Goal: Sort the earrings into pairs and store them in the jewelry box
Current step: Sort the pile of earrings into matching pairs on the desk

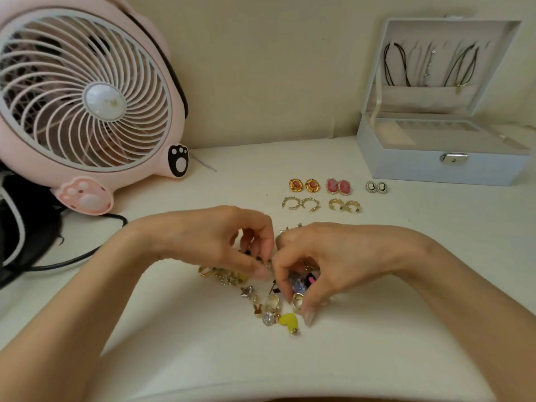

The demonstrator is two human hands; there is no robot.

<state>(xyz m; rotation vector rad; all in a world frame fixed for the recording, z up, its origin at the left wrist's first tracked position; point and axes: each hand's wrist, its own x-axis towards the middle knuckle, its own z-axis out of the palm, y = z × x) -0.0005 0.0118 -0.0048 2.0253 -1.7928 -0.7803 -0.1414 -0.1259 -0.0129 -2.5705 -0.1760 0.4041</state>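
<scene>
Head view, left hand (229, 245), right hand (327, 262) curled into earring pile (272, 303), grips unclear, jewelry box (420, 169) open

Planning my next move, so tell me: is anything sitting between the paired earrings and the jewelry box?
Nothing visible. The paired earrings lie in two rows on bare table in front and left of the jewelry box, whose lid stands open. The fan is far off to the left.

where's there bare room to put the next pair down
Second row, right of the small gold hoops and below the cameo pair, is bare. So is the table between the fan and the round gold-and-pink pair. Crowded: the loose pile under the left hand and right hand.
</scene>
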